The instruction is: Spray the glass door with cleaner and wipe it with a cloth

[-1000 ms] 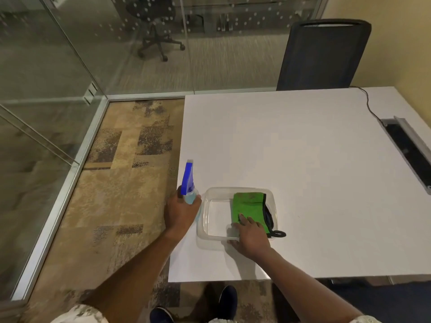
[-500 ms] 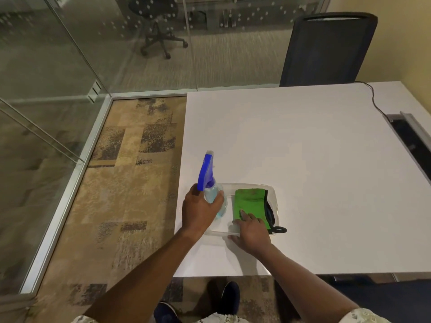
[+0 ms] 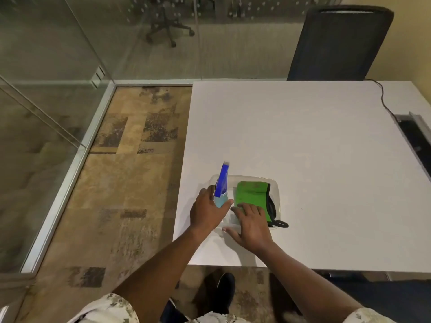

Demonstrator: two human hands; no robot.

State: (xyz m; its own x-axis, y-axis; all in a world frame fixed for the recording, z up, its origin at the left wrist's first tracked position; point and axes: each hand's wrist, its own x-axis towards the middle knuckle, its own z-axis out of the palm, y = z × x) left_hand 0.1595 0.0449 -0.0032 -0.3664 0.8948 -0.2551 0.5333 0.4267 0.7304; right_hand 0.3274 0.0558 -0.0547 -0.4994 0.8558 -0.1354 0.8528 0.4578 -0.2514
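A clear plastic tray [image 3: 275, 184] sits near the front left corner of the white table [image 3: 303, 141]. My left hand [image 3: 206, 210] is wrapped around a spray bottle [image 3: 221, 185] with a blue trigger head and pale blue liquid, held upright over the tray's left half. A folded green cloth [image 3: 250, 193] with black trim lies in the tray's right half. My right hand [image 3: 253, 223] lies flat with its fingertips on the cloth's near edge and its thumb on the table. The glass door [image 3: 35, 66] stands to the left.
A black office chair [image 3: 340, 43] stands behind the table's far edge. A black cable [image 3: 384, 101] runs to a cable slot [image 3: 417, 134] at the table's right side. Patterned carpet [image 3: 130, 183] lies between table and glass wall. My shoes show below the table edge.
My left hand has carried the spray bottle rightward, from beside the tray's left edge to over the tray. My right hand stays on the green cloth.
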